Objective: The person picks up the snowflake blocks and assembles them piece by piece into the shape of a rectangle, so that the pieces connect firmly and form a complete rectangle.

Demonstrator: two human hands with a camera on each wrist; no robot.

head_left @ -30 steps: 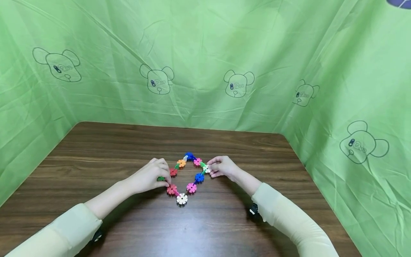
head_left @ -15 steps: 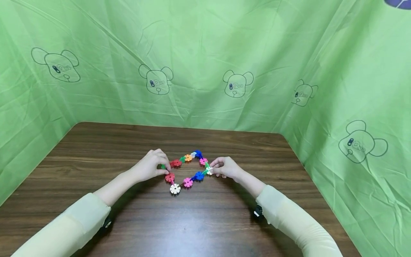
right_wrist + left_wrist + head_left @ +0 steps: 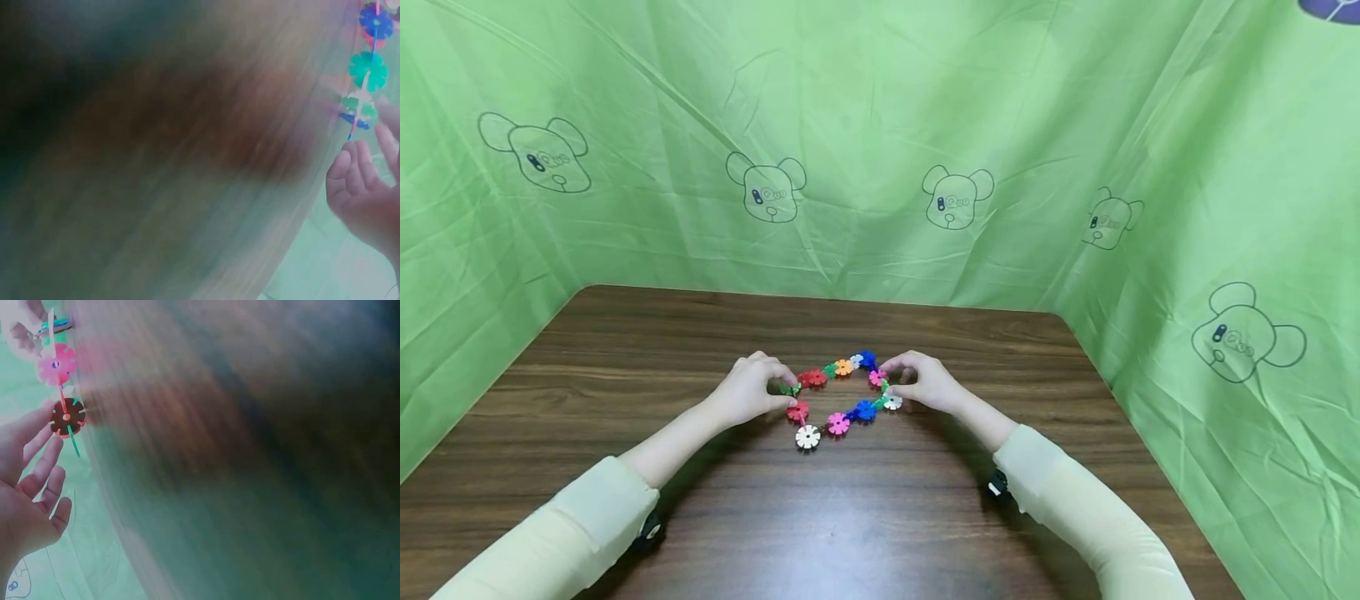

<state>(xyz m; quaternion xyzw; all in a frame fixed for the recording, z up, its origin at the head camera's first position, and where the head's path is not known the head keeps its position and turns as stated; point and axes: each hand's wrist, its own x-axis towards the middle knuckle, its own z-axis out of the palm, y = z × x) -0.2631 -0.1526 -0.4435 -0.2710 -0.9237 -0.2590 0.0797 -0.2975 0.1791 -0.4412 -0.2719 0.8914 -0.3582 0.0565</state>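
A loop of toothed plastic snowflake discs lies on the table, several colours joined edge to edge. My left hand [image 3: 752,385] pinches its left corner between thumb and index finger, at a green disc [image 3: 790,389] beside a red disc [image 3: 797,411]. In the left wrist view the fingertips touch a dark-looking disc [image 3: 67,417]. At the right corner, my right hand [image 3: 927,383] has thumb and index finger apart, around a pink disc [image 3: 877,378] and a green one. A white disc [image 3: 892,402] lies just below that thumb. Another white disc [image 3: 807,437] forms the near corner.
The loop lies on a dark wood-grain table [image 3: 880,517]. Green cloth [image 3: 865,100] with bear-head outlines hangs behind and at both sides of it. A blue disc [image 3: 867,360] marks the loop's far end.
My left hand has moved away from me with the loop's left corner, and the loop is flatter. My right hand has let go of the white disc and spread towards the pink one.
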